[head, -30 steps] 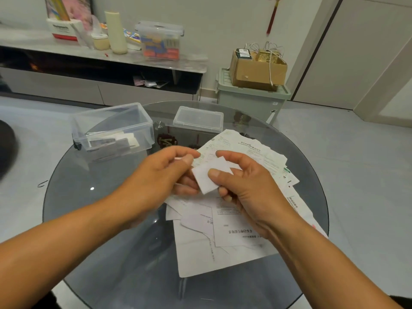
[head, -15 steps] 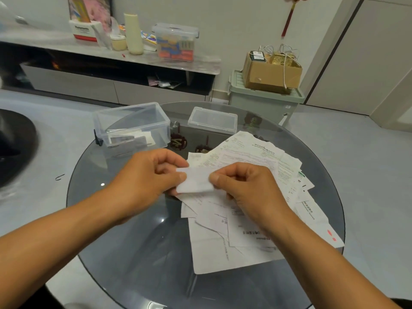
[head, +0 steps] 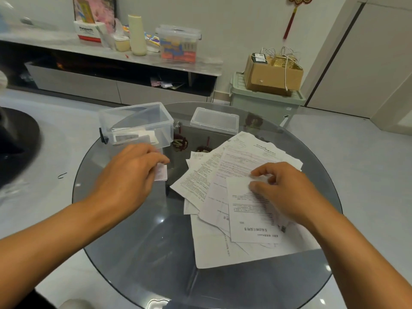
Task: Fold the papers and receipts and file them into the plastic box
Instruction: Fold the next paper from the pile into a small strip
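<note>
one folded receipt in hand, a pile of papers waiting

at the left of the round glass table (head: 138,253) stands the clear plastic box (head: 136,123), open on top, with a few folded papers lying inside. just in front of the box is the left hand (head: 129,175). its fingers (head: 156,159) are curled and pinch a small folded receipt (head: 161,172), which peeks out under the fingertips, close to the box's front wall. the box's lid (head: 215,120) lies flat on the table, to the right of the box. in front of the lid is a messy pile of papers (head: 223,186), spread out and overlapping. the right hand (head: 287,192) is on top of the pile. its fingers (head: 260,172) are bent and its thumb and first finger pinch the top edge of the top sheet (head: 247,210).
</note>
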`<state>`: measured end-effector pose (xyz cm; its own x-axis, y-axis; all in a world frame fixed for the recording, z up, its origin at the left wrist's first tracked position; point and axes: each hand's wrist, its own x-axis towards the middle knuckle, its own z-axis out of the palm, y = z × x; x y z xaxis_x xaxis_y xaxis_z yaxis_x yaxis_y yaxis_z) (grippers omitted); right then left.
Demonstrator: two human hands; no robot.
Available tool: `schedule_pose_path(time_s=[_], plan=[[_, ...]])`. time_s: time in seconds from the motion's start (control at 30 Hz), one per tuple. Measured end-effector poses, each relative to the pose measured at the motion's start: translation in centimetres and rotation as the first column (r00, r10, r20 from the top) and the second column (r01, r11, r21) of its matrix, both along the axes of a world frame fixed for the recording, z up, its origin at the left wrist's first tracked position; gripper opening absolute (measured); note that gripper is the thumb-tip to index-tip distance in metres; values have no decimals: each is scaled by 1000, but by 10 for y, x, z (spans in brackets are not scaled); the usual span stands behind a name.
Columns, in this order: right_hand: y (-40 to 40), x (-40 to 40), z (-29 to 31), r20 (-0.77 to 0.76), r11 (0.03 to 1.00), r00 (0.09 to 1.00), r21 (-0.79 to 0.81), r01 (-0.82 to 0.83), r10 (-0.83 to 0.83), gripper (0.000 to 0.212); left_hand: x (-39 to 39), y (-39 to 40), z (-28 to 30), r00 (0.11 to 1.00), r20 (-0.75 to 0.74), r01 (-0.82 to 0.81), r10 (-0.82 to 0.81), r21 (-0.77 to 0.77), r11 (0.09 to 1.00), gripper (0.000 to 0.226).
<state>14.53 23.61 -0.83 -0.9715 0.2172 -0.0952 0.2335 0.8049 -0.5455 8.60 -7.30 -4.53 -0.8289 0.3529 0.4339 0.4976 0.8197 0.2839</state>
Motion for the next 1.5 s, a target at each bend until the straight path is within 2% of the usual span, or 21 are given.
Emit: schedule_pose_path(time_s=[0.13,0.23,0.3,0.37,0.43,0.5,0.57,0.63,0.73,0.8,0.87,0.93,1.0,1.07,1.17,1.23,1.3,1.37,1.5], plan=[[11,2,1,52,996,995,1,84,-84,37,6,20,5,990,-40,133,-133,-7,991,30],[14,5,2,151,994,982,9,112,-112,63,17,40,5,960,44,277,-277,15,961,36],[12,6,2,175,995,979,-9,104,-101,72,21,51,0,914,115,391,-390,9,920,40],[11,7,-1,166,993,983,-73,94,-81,63,24,60,-4,848,196,512,-493,-62,857,46],[14,9,-3,152,983,988,-172,68,-41,49,25,65,-4,793,315,575,-521,-105,812,61],[16,12,-1,148,952,989,-304,34,12,38,26,67,-2,782,375,571,-498,-111,814,71],[18,16,2,154,907,985,-421,-3,74,32,24,70,-3,800,311,568,-513,-120,814,71],[18,18,3,154,879,980,-475,-41,129,29,23,71,-5,802,245,579,-545,-94,810,60],[21,18,3,143,872,970,-477,-107,197,37,25,74,-7,818,236,530,-524,45,847,43],[26,21,4,150,894,944,-393,-215,293,41,28,76,-9,840,265,454,-473,133,881,38],[28,25,4,206,888,898,-346,-304,388,38,29,78,-11,851,316,377,-419,188,907,32],[27,27,4,237,882,882,-353,-314,408,32,30,81,-15,858,336,336,-388,204,920,29],[21,28,3,245,896,890,-333,-295,384,44,31,83,-18,863,356,303,-359,204,931,31],[18,27,-1,212,930,934,-295,-220,288,58,30,86,-19,876,359,270,-321,185,945,36],[9,24,-10,150,955,984,-292,-47,94,41,31,93,-18,919,329,195,-216,97,976,31],[4,23,-15,107,961,994,-278,16,15,33,32,96,-18,926,339,133,-169,127,983,34],[1,22,-19,94,956,995,-287,58,-32,27,32,96,-18,904,385,99,-185,233,967,64],[1,23,-20,90,952,995,-298,76,-51,30,31,95,-18,906,366,129,-213,241,962,79],[3,24,-20,68,931,997,-362,45,-22,47,30,92,-19,931,230,284,-282,26,959,62]])
